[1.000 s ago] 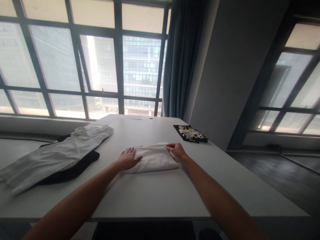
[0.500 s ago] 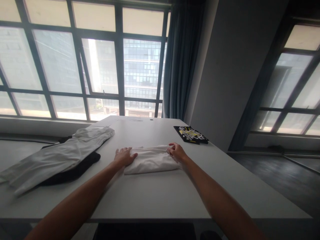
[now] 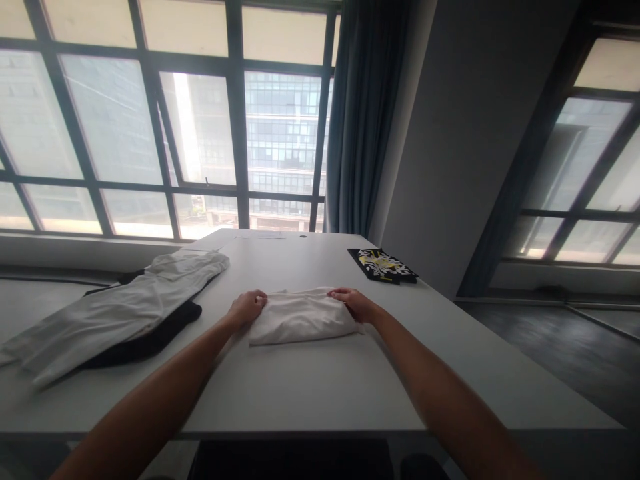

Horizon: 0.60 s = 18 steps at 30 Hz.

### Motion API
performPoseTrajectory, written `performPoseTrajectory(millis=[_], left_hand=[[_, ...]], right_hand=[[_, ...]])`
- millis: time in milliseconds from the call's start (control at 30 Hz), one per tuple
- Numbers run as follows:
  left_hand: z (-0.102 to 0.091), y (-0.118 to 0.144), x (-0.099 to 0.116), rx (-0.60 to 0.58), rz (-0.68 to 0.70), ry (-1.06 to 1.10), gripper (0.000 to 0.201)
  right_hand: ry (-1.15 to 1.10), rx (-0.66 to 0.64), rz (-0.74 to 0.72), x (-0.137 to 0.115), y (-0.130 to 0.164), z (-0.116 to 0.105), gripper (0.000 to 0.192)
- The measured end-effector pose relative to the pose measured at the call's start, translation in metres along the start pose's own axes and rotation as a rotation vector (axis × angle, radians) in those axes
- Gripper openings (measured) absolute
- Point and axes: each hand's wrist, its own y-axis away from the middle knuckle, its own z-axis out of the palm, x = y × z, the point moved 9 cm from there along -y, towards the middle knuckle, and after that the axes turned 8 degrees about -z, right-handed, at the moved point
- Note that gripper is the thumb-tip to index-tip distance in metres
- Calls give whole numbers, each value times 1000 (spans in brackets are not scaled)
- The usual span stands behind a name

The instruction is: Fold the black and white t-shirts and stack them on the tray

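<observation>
A white folded garment (image 3: 304,320) lies flat in front of me, its surface lightly wrinkled; which kind of garment it is I cannot tell. My left hand (image 3: 249,307) pinches its far left corner, with the fingers curled in. At the far right part of the same cloth, my right hand (image 3: 354,304) grips the edge between thumb and fingers. The near edge of the cloth rests on the white table (image 3: 300,393).
On the left lie white clothes (image 3: 135,300) over a dark garment (image 3: 155,337). A folded black item with a white and yellow print (image 3: 383,265) sits near the table's right edge. Windows and a dark curtain (image 3: 363,120) stand beyond the table.
My left hand has gone from spread fingers to a pinch on the cloth's corner. My right hand has shifted slightly left along the far edge.
</observation>
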Motion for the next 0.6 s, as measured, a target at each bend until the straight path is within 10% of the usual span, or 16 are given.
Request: performPoseTrajectory(millis=[367,600], left_hand=[[-53,6,7,276,102,221,27],[-42,8,9,269,103,45,28]], right_hand=[[105,245,-280,-33,-4,-47,33],[1011,387,-293,-47,4,-44,39]])
